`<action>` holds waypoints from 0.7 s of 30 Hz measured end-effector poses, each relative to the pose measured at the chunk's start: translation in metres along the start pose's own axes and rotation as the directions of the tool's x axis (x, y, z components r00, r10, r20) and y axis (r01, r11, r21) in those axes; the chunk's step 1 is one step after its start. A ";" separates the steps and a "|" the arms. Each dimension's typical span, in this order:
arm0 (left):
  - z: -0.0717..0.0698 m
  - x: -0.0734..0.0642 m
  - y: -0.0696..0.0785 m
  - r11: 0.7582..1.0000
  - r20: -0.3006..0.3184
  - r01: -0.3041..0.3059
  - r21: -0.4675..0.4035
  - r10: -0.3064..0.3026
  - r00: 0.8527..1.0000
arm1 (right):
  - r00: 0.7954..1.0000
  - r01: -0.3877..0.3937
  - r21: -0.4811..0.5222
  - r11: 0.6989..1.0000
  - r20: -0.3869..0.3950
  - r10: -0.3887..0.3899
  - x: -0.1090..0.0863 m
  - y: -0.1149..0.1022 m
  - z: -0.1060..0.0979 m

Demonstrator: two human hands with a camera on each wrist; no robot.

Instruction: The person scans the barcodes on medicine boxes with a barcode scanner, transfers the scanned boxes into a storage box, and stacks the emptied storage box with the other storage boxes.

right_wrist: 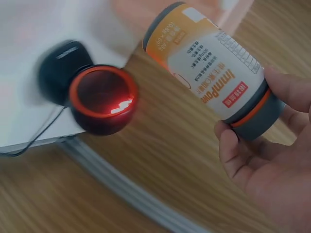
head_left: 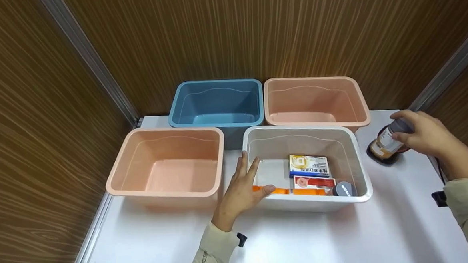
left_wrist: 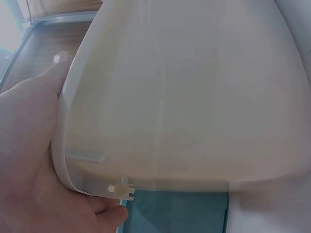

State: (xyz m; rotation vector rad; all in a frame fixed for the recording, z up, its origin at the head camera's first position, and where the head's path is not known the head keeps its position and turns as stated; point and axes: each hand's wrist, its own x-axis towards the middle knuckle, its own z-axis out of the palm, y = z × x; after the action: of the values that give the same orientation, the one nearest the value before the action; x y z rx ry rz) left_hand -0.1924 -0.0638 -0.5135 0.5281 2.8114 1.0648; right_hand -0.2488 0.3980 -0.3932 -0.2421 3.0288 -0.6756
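At the white bin [head_left: 362, 169], my left hand [head_left: 241, 193] rests on the front left corner, fingers spread and fairly straight, thumb over the front rim. The left wrist view shows that corner between thumb and fingers. My right hand [head_left: 428, 133] pinches a supplement bottle [right_wrist: 209, 73] by its dark grey cap. The bottle is orange and white and tilts over a black scanner [right_wrist: 103, 97] with an orange ring, whose window glows red. Inside the white bin lie a white-and-yellow medicine box [head_left: 308, 164], a red-and-white box [head_left: 314, 181], orange items [head_left: 309, 192] and a dark-capped container [head_left: 344, 189].
An orange-pink bin [head_left: 216, 180] stands left of the white one. Behind are a blue bin [head_left: 215, 83] and another orange-pink bin [head_left: 315, 80]. Wood-grain panels [head_left: 228, 31] enclose the white table [head_left: 284, 241]. A cable [right_wrist: 41, 133] runs from the scanner.
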 end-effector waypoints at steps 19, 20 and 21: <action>-0.010 0.008 0.004 0.994 0.068 0.037 0.107 -0.045 0.997 | 0.984 0.163 0.049 0.985 -0.083 -0.158 0.060 -0.109 0.000; -0.010 0.008 0.004 0.993 0.072 0.044 0.111 -0.052 0.996 | 0.984 0.165 0.052 0.985 -0.075 -0.161 0.065 -0.114 0.001; -0.010 0.008 0.005 0.992 0.076 0.049 0.115 -0.058 0.995 | 0.984 0.169 0.054 0.984 -0.069 -0.165 0.070 -0.119 0.002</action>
State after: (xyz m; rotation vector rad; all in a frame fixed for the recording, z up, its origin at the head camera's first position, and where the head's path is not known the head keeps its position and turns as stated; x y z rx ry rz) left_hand -0.2007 -0.0642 -0.5022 0.4899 2.8115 0.8599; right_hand -0.3005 0.2799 -0.3444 -0.4870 3.0680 -0.7988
